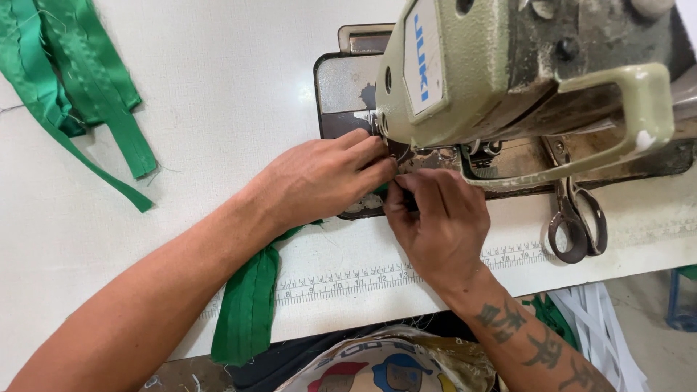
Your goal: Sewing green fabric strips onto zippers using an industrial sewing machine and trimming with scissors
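A pale green sewing machine (508,65) stands at the upper right of a white table (218,94). My left hand (319,178) lies flat on a green fabric strip (247,305), fingers pointing toward the needle area under the machine head. The strip runs from under that hand down over the table's front edge. My right hand (439,221) pinches the strip's end just below the presser foot; the needle itself is hidden by the hands and the machine head.
A pile of green fabric strips (72,80) lies at the upper left. Scissors (577,221) rest beside the machine on the right. A measuring tape strip (348,279) runs along the table's front edge. White bands (602,319) hang below at right.
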